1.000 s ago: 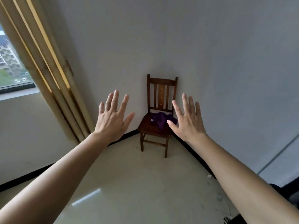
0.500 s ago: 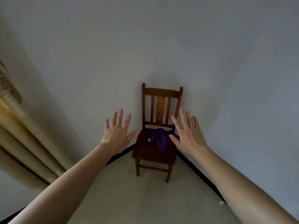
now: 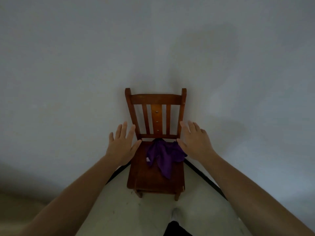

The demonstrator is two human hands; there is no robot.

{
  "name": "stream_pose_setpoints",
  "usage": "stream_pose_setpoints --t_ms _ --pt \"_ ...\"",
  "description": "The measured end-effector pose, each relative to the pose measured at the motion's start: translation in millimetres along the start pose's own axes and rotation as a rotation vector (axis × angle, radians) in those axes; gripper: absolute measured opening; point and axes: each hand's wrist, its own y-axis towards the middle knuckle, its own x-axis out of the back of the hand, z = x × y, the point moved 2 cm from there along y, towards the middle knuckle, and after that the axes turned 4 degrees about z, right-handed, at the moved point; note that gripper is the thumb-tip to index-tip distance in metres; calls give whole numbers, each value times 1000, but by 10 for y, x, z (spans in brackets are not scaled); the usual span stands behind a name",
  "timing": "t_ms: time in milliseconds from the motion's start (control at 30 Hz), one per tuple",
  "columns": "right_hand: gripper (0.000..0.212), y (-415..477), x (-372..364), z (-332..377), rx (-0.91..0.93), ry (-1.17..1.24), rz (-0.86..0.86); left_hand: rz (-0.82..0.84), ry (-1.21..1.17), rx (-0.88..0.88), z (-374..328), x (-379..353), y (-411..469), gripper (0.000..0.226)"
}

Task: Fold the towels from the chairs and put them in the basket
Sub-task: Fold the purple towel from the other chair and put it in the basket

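The purple towel [image 3: 164, 156] lies crumpled on the back half of the wooden chair's [image 3: 153, 182] seat, 1 corner trailing toward the front edge. Your left hand [image 3: 121, 145] is flat, fingers spread, just left of the seat. Your right hand [image 3: 196, 142] is spread the same way at the towel's right edge; you cannot tell whether it touches. Neither holds anything. The chair stands where 2 pale walls [image 3: 68, 82] meet, on a light floor [image 3: 119, 215].

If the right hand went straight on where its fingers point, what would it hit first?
The right hand would likely meet the chair's right post, else the wall behind; depth is unclear.
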Motion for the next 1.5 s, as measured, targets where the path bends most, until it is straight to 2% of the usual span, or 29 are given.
stream_pose_setpoints --t_ms 67,200,333,433,667,800,900,967,1100,1167,1233,1300,1400,1433,1500 --pt "70 446 -205 -180 2 9 55 43 -9 2 -14 -139 457 85" --pt "61 1050 -664 -300 12 3 161 125 -59 9 -22 -590 982 73" --pt "63 1439 -1515 -268 46 46 286 242 -121 -4 2 -1438 1335 70" --pt "63 1655 -2337 -154 30 71 387 393 -170 33 111 -2246 1628 69" --pt "54 1500 -3597 172 -40 185 536 510 -270 16 275 -3453 1912 62" --pt "60 1321 -4187 414 -6 235 584 456 -315 -47 320 -3977 2054 58" --pt "71 1169 -4467 480 36 171 685 472 -308 -54 254 -4271 2191 67" --pt "62 1105 -4541 459 45 120 705 512 -270 -97 178 -4417 2249 68" --pt "42 1058 -4483 311 35 -14 742 513 -118 -192 195 -4455 2233 18" --pt "30 1072 -4454 280 12 -54 764 552 -71 -167 336 -4423 2151 10" --pt "21 1153 -4414 277 -33 -37 768 613 -44 -119 543 -4425 2026 13" --pt "23 1287 -4393 308 -53 6 746 646 -32 -63 783 -4450 1892 25" --pt "23 1504 -4415 431 -39 87 597 648 -83 19 1035 -4492 1777 39" --pt "31 1565 -4433 504 -12 88 537 637 -86 33 1082 -4507 1751 39" --pt "59 1683 -4491 643 58 83 403 602 -69 18 1136 -4507 1727 36"
